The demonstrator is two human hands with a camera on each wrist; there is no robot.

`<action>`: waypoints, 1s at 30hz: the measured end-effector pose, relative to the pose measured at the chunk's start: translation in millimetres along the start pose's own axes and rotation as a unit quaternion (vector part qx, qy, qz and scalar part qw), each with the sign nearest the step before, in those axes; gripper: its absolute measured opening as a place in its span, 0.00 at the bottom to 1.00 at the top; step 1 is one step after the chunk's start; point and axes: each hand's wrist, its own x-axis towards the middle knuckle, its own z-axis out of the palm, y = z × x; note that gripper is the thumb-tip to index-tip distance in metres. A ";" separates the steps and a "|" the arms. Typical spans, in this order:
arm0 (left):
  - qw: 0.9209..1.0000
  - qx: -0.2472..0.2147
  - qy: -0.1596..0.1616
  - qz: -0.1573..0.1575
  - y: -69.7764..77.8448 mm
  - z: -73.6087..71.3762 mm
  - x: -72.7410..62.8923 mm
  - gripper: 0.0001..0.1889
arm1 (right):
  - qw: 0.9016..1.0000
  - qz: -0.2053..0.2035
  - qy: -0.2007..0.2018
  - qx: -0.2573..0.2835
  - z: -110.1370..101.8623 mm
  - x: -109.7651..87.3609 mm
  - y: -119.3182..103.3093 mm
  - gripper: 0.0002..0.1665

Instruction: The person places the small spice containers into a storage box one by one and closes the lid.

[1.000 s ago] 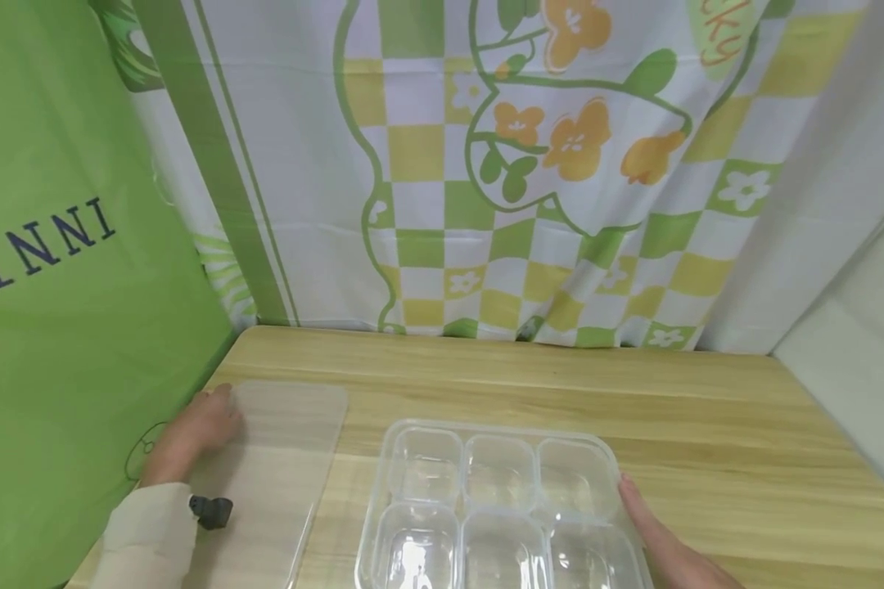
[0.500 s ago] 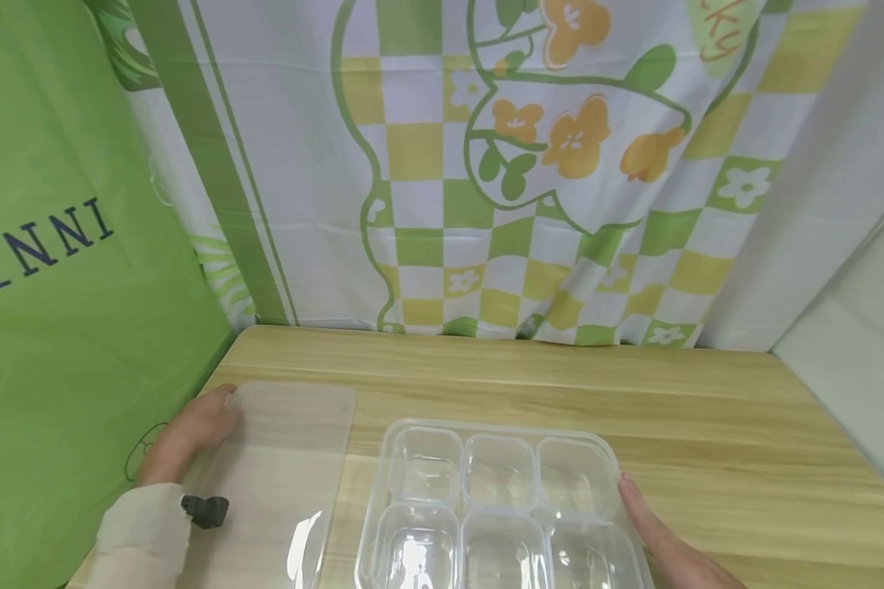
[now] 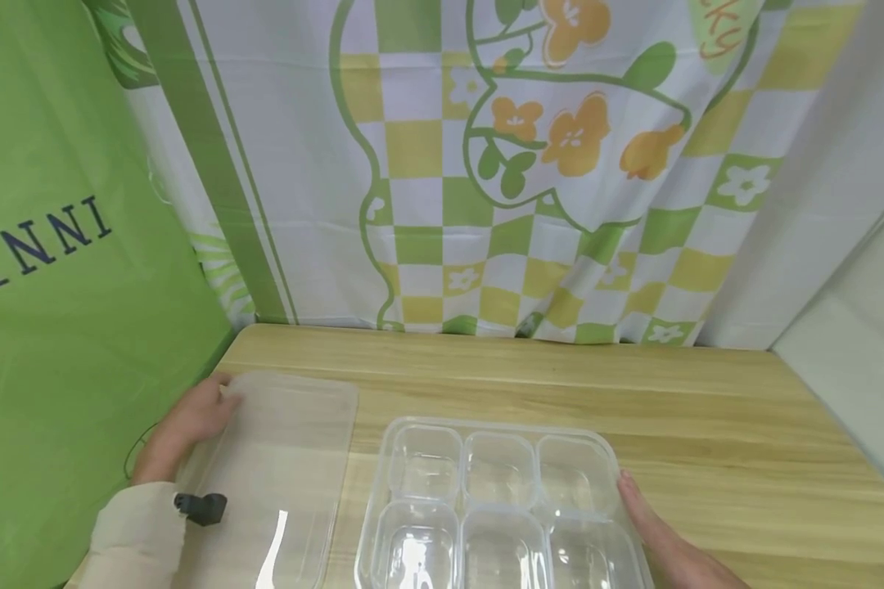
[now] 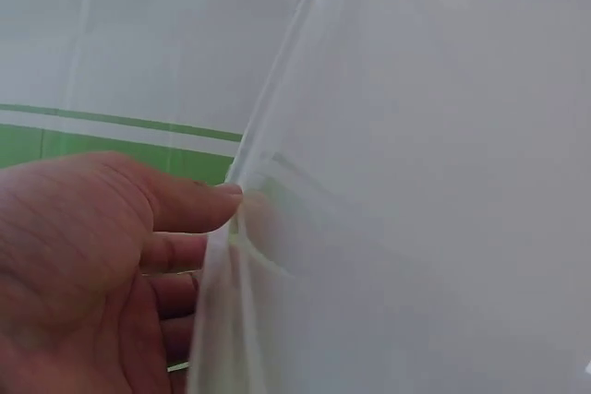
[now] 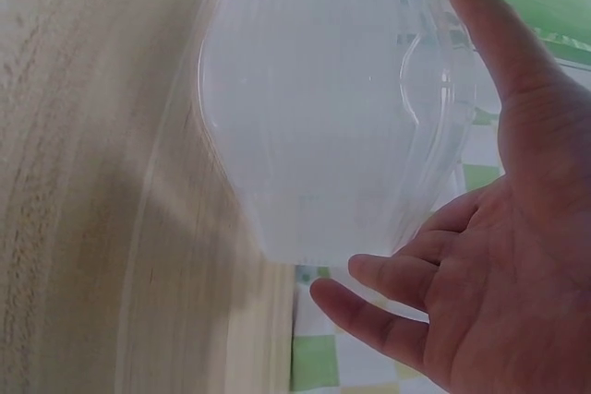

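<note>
My left hand is at the left of the table, at the far left corner of a clear, flat plastic lid. In the left wrist view the thumb and fingers pinch the lid's edge. To the right of the lid stands a clear plastic box divided into several compartments, with nothing visible in them. My right hand rests against the box's right side. Seen from the right wrist, its thumb is at the box's rim and the other fingers are spread loosely by the wall.
The wooden table runs back to a patterned curtain. A green cloth hangs along the left side, and a pale wall closes off the right. A black wrist device sits at the left cuff.
The lid has shifted slightly right and toward the back, and the bright glare on it has changed place. My left hand has moved a little with its edge. The right hand and box stay put.
</note>
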 end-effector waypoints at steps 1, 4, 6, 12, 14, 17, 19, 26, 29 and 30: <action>1.000 -0.004 0.005 0.003 0.3 -0.4 -0.1 0.27 | 1.000 -0.002 0.001 -0.006 -0.2 0.2 -0.6 0.75; 1.000 -0.018 0.019 0.005 1.4 -1.0 -0.8 0.26 | 1.000 -0.007 0.001 -0.020 -1.2 1.1 -3.7 0.75; 0.999 -0.024 0.027 0.011 2.8 -1.6 -1.4 0.26 | 1.000 -0.003 -0.001 -0.020 -1.9 1.8 -6.8 0.74; 0.997 -0.057 0.049 0.020 7.9 -6.3 -2.4 0.28 | 1.000 0.006 -0.001 -0.021 -2.9 3.1 -12.3 0.74; 0.996 -0.071 0.054 0.018 10.5 -8.2 -3.2 0.29 | 1.000 0.010 -0.002 -0.024 -3.0 2.8 -13.1 0.74; 0.992 -0.107 0.059 0.009 14.7 -10.9 -4.8 0.29 | 1.000 0.015 -0.003 -0.012 -2.6 1.5 -13.0 0.73; 0.988 -0.136 0.066 0.006 17.5 -12.1 -5.5 0.28 | 1.000 0.014 -0.009 -0.004 -2.5 0.5 -12.0 0.72; 0.975 -0.199 0.101 0.016 27.0 -14.0 -5.2 0.26 | 1.000 0.001 -0.001 0.007 0.1 -1.6 -5.2 0.73; 0.969 -0.219 0.116 0.018 30.8 -14.5 -5.4 0.26 | 1.000 0.007 0.003 -0.007 0.4 -1.8 -5.4 0.73; 0.966 -0.226 0.123 0.018 32.1 -14.8 -5.6 0.26 | 1.000 0.014 0.005 -0.014 0.6 -1.7 -6.4 0.74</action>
